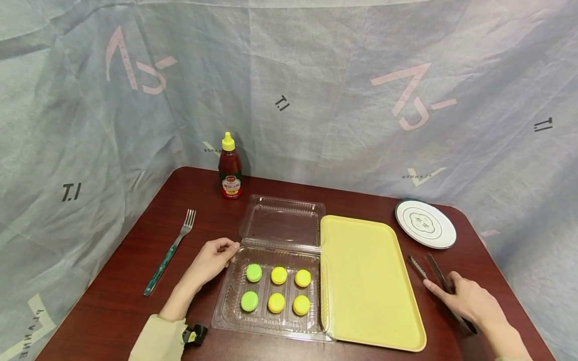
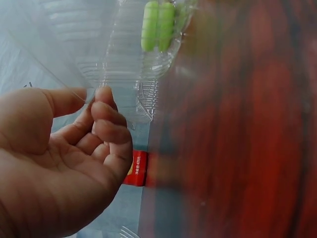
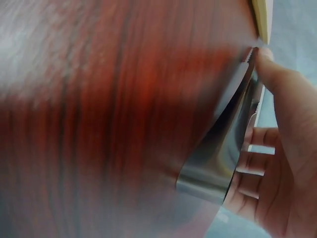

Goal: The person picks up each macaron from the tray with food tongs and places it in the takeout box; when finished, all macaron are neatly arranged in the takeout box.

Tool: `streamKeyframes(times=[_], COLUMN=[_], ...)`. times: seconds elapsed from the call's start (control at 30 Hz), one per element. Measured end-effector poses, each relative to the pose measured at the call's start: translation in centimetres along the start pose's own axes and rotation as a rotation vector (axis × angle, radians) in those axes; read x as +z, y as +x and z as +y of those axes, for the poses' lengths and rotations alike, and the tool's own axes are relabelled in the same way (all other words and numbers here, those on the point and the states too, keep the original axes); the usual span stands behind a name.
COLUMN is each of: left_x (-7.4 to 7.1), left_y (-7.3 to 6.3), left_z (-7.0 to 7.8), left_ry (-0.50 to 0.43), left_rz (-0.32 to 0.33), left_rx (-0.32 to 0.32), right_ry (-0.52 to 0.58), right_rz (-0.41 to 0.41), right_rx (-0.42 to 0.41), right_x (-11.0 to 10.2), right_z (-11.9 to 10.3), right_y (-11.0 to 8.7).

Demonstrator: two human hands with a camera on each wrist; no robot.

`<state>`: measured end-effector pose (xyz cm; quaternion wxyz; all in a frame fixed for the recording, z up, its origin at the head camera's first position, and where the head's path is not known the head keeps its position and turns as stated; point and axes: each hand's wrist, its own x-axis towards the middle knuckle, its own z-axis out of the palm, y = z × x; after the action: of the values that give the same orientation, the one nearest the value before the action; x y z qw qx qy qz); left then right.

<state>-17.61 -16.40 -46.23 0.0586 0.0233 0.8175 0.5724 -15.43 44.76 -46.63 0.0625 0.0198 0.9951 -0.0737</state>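
Observation:
My left hand (image 1: pixel 214 263) pinches the left edge of a clear plastic container (image 1: pixel 271 331), near the hinge, between thumb and forefinger. Its lid (image 1: pixel 284 223) is folded back flat toward the rear. Inside the base lie two rows of macarons: two green macarons (image 1: pixel 254 273) on the left and several yellow macarons (image 1: pixel 276 303) beside them. On the right, my right hand (image 1: pixel 474 301) holds metal tongs (image 3: pixel 218 158), thumb on one arm and fingers along the other. The tongs' tips point away from me and stand apart, right of a yellow tray (image 1: pixel 370 286).
The tray touches the container's right side. A white plate (image 1: pixel 424 224) sits at the back right, beyond the tongs. At the back left stands a ketchup bottle (image 1: pixel 230 170) with a yellow cap. A fork (image 1: pixel 169 253) with a green handle lies left of my left hand.

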Motion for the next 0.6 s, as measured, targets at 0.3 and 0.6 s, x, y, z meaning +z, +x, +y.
streamKeyframes(times=[0.3,0.6], left_x=[-0.1,-0.5], left_y=[0.4,0.8], left_z=[-0.1,0.0], left_ry=[-0.031,-0.036], left_rz=[-0.024,-0.039], left_rx=[-0.02,-0.032], right_ry=[-0.021,0.134], right_rz=[0.156,0.34], right_rx=[0.028,-0.072], right_x=[-1.0,-1.7], right_z=[-2.5,-9.8], right_y=[0.4,2.1])
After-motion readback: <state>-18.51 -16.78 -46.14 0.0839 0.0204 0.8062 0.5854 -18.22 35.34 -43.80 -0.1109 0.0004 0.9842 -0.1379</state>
